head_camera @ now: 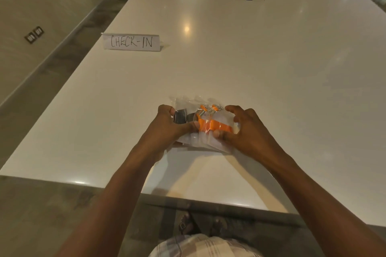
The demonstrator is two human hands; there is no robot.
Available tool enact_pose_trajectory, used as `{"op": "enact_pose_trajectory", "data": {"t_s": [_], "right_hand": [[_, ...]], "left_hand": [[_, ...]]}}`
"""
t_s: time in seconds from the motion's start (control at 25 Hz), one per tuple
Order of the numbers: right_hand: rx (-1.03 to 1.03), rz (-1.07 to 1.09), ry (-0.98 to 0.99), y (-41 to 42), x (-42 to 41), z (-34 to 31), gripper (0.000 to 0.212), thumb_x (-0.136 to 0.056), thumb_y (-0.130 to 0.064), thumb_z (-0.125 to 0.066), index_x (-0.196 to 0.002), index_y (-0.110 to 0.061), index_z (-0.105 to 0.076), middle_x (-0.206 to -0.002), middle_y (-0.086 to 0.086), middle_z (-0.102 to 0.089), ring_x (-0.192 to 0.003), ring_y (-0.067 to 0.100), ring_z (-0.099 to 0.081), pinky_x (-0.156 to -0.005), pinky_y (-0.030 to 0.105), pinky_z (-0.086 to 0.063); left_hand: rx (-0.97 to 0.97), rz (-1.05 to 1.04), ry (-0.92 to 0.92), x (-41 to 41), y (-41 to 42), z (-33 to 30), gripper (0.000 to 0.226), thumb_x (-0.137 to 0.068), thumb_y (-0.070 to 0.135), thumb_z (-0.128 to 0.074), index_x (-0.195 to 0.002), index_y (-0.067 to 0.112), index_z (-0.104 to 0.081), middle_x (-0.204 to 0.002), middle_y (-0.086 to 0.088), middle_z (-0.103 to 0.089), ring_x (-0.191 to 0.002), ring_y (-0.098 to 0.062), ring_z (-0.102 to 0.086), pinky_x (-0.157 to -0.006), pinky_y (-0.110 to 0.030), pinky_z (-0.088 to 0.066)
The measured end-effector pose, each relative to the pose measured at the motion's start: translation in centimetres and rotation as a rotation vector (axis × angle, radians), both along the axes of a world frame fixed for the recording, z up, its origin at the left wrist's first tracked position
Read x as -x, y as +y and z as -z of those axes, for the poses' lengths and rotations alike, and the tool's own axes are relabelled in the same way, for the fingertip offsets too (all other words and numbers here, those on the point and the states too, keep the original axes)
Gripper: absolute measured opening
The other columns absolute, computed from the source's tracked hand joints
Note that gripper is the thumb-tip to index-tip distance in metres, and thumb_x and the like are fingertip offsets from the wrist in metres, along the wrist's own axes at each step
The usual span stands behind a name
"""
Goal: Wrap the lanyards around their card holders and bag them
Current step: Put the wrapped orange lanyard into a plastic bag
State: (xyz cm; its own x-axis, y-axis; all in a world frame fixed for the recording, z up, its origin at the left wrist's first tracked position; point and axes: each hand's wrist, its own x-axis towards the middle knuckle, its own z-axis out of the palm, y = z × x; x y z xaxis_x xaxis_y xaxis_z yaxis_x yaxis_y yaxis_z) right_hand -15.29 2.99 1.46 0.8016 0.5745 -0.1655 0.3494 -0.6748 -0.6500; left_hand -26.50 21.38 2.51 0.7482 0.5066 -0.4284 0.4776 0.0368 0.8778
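Both hands meet at the centre of the frame, just below the middle, over a clear plastic bag (pixel 205 123) held just above or on the white table (pixel 271 69); I cannot tell whether it touches.

Left hand (pixel 169 126): fingers curled round the bag's left end, thumb pressed on top. Right hand (pixel 240 129): thumb laid on the near face of the bag, fingers arched over its right edge, pinching it. Held from both ends like this, the bag is kept flat and taut, probably to settle the contents or close the mouth. Which edge is the opening is not clear.

Contents, seen through the film: an orange lanyard (pixel 215 125) banded across the middle, presumably wound on its card holder; metal clips (pixel 206 109) at the upper part; a dark lanyard bundle (pixel 181 117) at the left. The holders themselves are clear and hard to make out.

Bagging looks nearly done; no loose lanyards are on the table.

Upper left of the frame: a folded sign (pixel 131 42) reading "CHECK-IN", well apart from the hands.
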Motion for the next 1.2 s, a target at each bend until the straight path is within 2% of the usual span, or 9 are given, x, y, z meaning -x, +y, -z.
{"op": "enact_pose_trajectory", "data": {"t_s": [0.12,0.24,0.4,0.48,0.6,0.72,0.88,1.04,1.2], "right_hand": [[-0.006,-0.039,-0.004,0.7,0.0,0.3,0.088,-0.067,-0.064,-0.074,-0.142,-0.033,-0.040,-0.134,0.007,-0.044,-0.118,0.024,-0.054,-0.095,0.039,-0.050],[-0.042,-0.087,-0.015,1.6,-0.3,0.2,0.100,-0.053,-0.078,-0.063,-0.140,-0.033,-0.042,-0.136,0.006,-0.047,-0.123,0.023,-0.049,-0.097,0.042,-0.049],[-0.234,-0.088,0.076,3.2,-0.6,-0.3,0.085,-0.062,-0.056,-0.082,-0.134,-0.036,-0.041,-0.137,0.001,-0.043,-0.112,0.022,-0.057,-0.087,0.034,-0.053],[-0.309,-0.094,0.154,4.4,-0.7,-0.7,0.083,-0.061,-0.056,-0.083,-0.130,-0.038,-0.039,-0.133,-0.005,-0.044,-0.110,0.023,-0.058,-0.087,0.036,-0.054],[-0.361,-0.103,0.192,6.8,-0.3,-0.7,0.082,-0.064,-0.050,-0.084,-0.130,-0.034,-0.037,-0.130,-0.010,-0.043,-0.115,0.020,-0.053,-0.094,0.039,-0.051],[-0.380,-0.115,0.185,9.7,0.1,-0.8,0.081,-0.066,-0.047,-0.084,-0.130,-0.030,-0.038,-0.133,-0.005,-0.045,-0.118,0.017,-0.050,-0.096,0.039,-0.050],[-0.352,-0.114,0.183,14.4,0.4,-0.9,0.082,-0.066,-0.046,-0.085,-0.130,-0.027,-0.038,-0.132,0.000,-0.045,-0.116,0.019,-0.049,-0.095,0.037,-0.050],[-0.332,-0.066,0.180,19.2,1.3,-0.6,0.083,-0.067,-0.045,-0.085,-0.133,-0.027,-0.037,-0.133,0.001,-0.044,-0.116,0.019,-0.048,-0.092,0.032,-0.049],[-0.324,-0.031,0.174,23.2,2.1,0.0,0.083,-0.066,-0.045,-0.085,-0.132,-0.028,-0.037,-0.132,0.001,-0.045,-0.115,0.019,-0.049,-0.093,0.035,-0.050]], "left_hand": [[0.096,-0.078,-0.077,0.6,-0.1,1.1,0.077,-0.063,0.024,-0.092,-0.120,0.017,-0.040,-0.115,-0.013,-0.060,-0.091,-0.028,-0.069,-0.072,-0.046,-0.062],[0.179,-0.144,-0.169,0.9,0.4,1.5,0.088,-0.056,0.023,-0.089,-0.129,0.018,-0.039,-0.117,-0.012,-0.062,-0.093,-0.030,-0.071,-0.072,-0.045,-0.061],[0.207,-0.198,-0.282,1.0,1.4,1.7,0.094,-0.053,0.025,-0.091,-0.131,0.017,-0.041,-0.121,-0.013,-0.064,-0.103,-0.032,-0.070,-0.086,-0.057,-0.056],[0.219,-0.214,-0.325,1.3,2.2,1.8,0.091,-0.055,0.026,-0.090,-0.132,0.018,-0.042,-0.124,-0.014,-0.064,-0.107,-0.035,-0.068,-0.089,-0.060,-0.054],[0.219,-0.237,-0.357,1.9,4.0,1.8,0.090,-0.057,0.026,-0.089,-0.133,0.017,-0.042,-0.125,-0.015,-0.064,-0.108,-0.035,-0.067,-0.087,-0.057,-0.055],[0.233,-0.261,-0.362,2.4,6.5,1.6,0.090,-0.056,0.026,-0.089,-0.134,0.017,-0.043,-0.124,-0.013,-0.065,-0.106,-0.032,-0.068,-0.080,-0.050,-0.058],[0.242,-0.234,-0.353,2.7,11.0,1.6,0.081,-0.067,0.018,-0.084,-0.136,0.015,-0.041,-0.126,-0.013,-0.064,-0.106,-0.030,-0.069,-0.073,-0.044,-0.058],[0.217,-0.184,-0.311,2.8,16.1,1.1,0.085,-0.066,0.016,-0.086,-0.137,0.016,-0.039,-0.125,-0.010,-0.063,-0.105,-0.028,-0.069,-0.072,-0.040,-0.060],[0.198,-0.146,-0.274,2.8,21.0,1.3,0.084,-0.066,0.013,-0.084,-0.137,0.015,-0.039,-0.127,-0.012,-0.061,-0.106,-0.029,-0.068,-0.073,-0.040,-0.060]]}}
